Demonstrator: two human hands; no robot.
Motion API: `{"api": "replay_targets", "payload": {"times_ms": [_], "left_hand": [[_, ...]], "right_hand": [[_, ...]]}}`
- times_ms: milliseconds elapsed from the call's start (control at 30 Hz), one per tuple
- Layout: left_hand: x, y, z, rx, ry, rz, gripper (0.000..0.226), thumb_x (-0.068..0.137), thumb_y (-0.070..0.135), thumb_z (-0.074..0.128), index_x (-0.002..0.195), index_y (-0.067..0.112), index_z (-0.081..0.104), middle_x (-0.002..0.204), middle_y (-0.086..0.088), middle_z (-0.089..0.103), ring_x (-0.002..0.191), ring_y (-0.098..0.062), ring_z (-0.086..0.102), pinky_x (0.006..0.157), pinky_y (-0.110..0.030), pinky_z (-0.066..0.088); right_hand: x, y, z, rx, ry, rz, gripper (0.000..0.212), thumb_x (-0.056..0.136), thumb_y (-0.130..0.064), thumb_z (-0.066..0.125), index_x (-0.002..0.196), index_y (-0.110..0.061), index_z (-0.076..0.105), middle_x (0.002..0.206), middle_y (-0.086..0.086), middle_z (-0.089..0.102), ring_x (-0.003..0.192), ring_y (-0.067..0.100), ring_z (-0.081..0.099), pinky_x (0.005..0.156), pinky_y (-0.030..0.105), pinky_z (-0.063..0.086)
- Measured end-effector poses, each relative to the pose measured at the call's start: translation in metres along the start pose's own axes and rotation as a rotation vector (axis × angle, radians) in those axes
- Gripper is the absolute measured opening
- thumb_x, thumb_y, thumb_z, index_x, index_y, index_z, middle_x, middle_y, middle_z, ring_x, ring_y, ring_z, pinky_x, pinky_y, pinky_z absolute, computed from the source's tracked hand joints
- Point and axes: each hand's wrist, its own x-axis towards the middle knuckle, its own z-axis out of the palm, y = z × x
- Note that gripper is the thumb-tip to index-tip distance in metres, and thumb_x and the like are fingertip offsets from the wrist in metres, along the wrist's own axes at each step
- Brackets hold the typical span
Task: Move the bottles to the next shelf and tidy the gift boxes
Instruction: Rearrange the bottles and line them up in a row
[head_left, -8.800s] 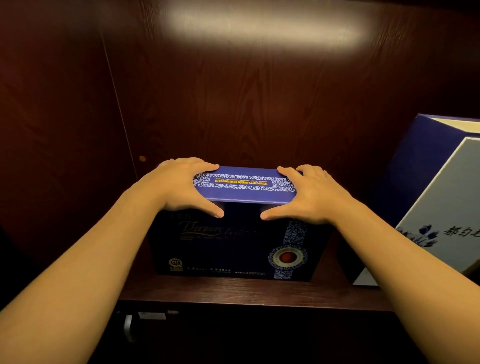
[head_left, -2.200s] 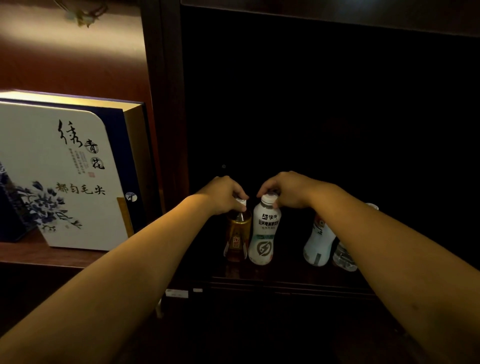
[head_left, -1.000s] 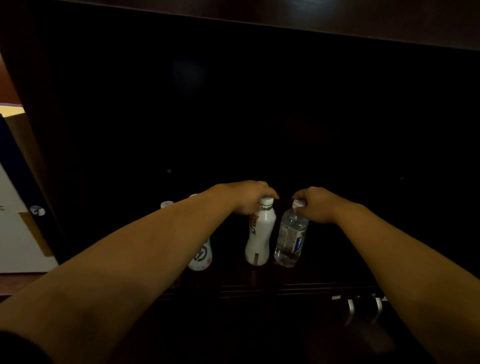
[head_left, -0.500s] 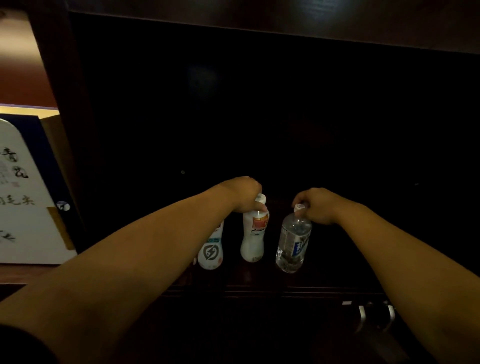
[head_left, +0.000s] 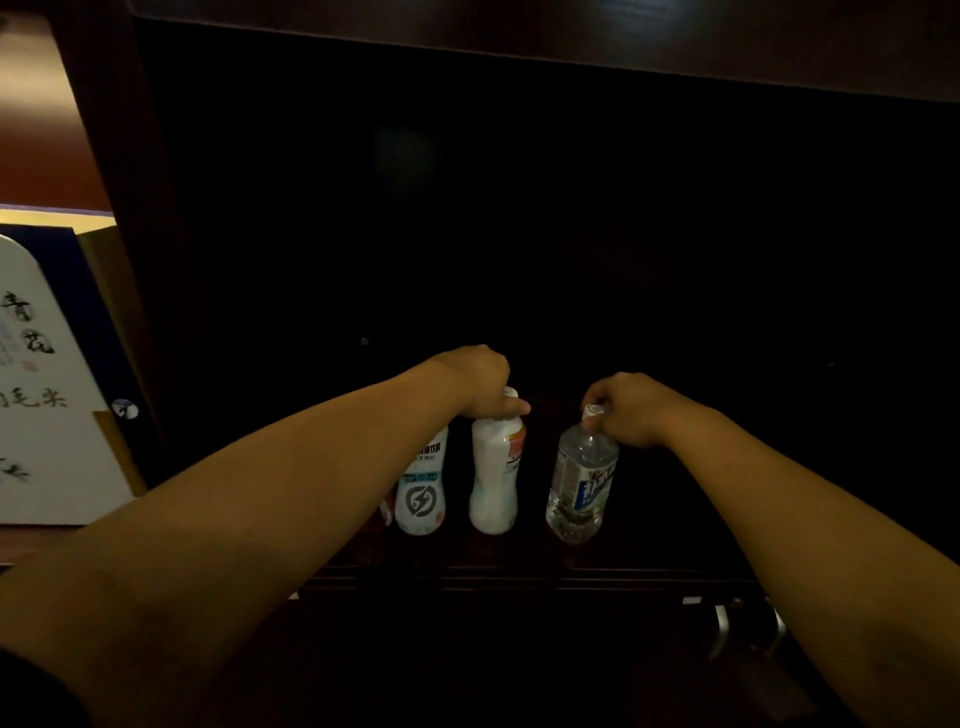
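Reaching into the dark shelf bay, both my arms are out in front – the biggest thing near them is the white gift box with blue calligraphy, standing upright in the lit bay to the left, past the wooden divider. One gift box in view, only part of it. On the dark shelf I count three bottles plainly, all upright in a loose row near the front edge: a white bottle with a grey bolt logo on the left, half hidden behind my left forearm; a plain white bottle just beside it; and a clear water bottle with a blue label a little apart on the right. A sliver of something shows left of the logo bottle, too hidden to name. My left hand is curled down over the neck and cap of the plain white bottle, fingers clamped on it. My right hand pinches the cap of the water bottle, fingers closed round it. Judging the step: both bottles are being shifted by their tops, so I should keep them vertical, lift cleanly rather than drag, and mind the logo bottle close by my left wrist – a nudge could topple it. Two metal handles glint below the shelf at right.
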Motion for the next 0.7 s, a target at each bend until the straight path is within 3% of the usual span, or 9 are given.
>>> {"api": "replay_targets", "payload": {"times_ms": [100,167,200,267,333,400,533,700], "left_hand": [[0.001,0.0,-0.002,-0.039,-0.029,-0.018,0.055,0.089,0.068,0.052,0.076,0.014,0.057,0.082,-0.004,0.063,0.077,-0.016,0.059,0.067,-0.03,0.045],[0.001,-0.003,0.0,-0.137,-0.062,0.038,0.051,0.09,0.059,0.058,0.112,0.013,0.064,0.116,-0.006,0.064,0.104,-0.02,0.061,0.086,-0.033,0.05],[-0.002,-0.005,-0.001,-0.205,-0.088,0.076,0.052,0.091,0.05,0.063,0.131,0.017,0.058,0.132,-0.004,0.058,0.117,-0.02,0.056,0.095,-0.035,0.048],[-0.006,-0.008,-0.002,-0.313,-0.134,0.141,0.054,0.091,0.03,0.066,0.142,0.025,0.051,0.145,0.0,0.049,0.127,-0.019,0.05,0.103,-0.035,0.045],[-0.004,-0.011,-0.003,-0.333,-0.13,0.172,0.051,0.09,0.017,0.064,0.139,0.026,0.055,0.145,0.001,0.05,0.129,-0.017,0.049,0.104,-0.031,0.043],[-0.002,-0.015,-0.002,-0.323,-0.121,0.178,0.049,0.091,0.016,0.064,0.139,0.025,0.056,0.145,0.001,0.052,0.129,-0.016,0.049,0.104,-0.028,0.041],[0.0,-0.024,0.0,-0.251,-0.106,0.14,0.048,0.09,0.032,0.07,0.137,0.029,0.057,0.139,0.004,0.055,0.122,-0.017,0.053,0.1,-0.031,0.044],[0.002,-0.027,0.006,-0.148,-0.045,0.11,0.047,0.088,0.049,0.068,0.128,0.025,0.063,0.123,0.003,0.064,0.107,-0.016,0.059,0.088,-0.033,0.048]], "right_hand": [[0.0,-0.003,0.002,-0.001,0.018,0.013,0.012,0.086,-0.036,0.075,0.09,-0.036,0.063,0.091,-0.011,0.062,0.089,0.01,0.061,0.069,0.026,0.047],[0.0,-0.002,0.002,0.023,0.011,0.018,0.011,0.086,-0.037,0.074,0.09,-0.037,0.064,0.094,-0.009,0.064,0.089,0.01,0.061,0.069,0.026,0.047],[0.0,-0.002,0.002,0.034,0.002,0.017,0.011,0.086,-0.037,0.074,0.092,-0.037,0.064,0.097,-0.008,0.065,0.089,0.009,0.061,0.069,0.027,0.048],[-0.001,0.001,0.001,0.046,-0.017,-0.006,0.02,0.087,-0.036,0.073,0.106,-0.035,0.065,0.103,-0.009,0.064,0.094,0.011,0.061,0.074,0.027,0.048],[-0.002,0.004,-0.002,0.088,-0.039,-0.028,0.033,0.089,-0.033,0.071,0.121,-0.034,0.062,0.104,-0.01,0.061,0.098,0.01,0.06,0.074,0.024,0.047],[-0.003,0.005,-0.004,0.108,-0.055,-0.037,0.027,0.09,-0.032,0.071,0.115,-0.038,0.063,0.101,-0.012,0.063,0.095,0.008,0.062,0.072,0.022,0.046],[-0.001,0.004,-0.003,0.077,-0.042,-0.044,0.021,0.091,-0.03,0.071,0.11,-0.035,0.067,0.094,-0.014,0.063,0.091,0.005,0.061,0.07,0.022,0.046],[0.0,0.0,0.0,0.082,-0.004,-0.07,0.02,0.091,-0.027,0.07,0.11,-0.032,0.068,0.103,-0.008,0.065,0.097,0.012,0.063,0.08,0.027,0.051]]}}
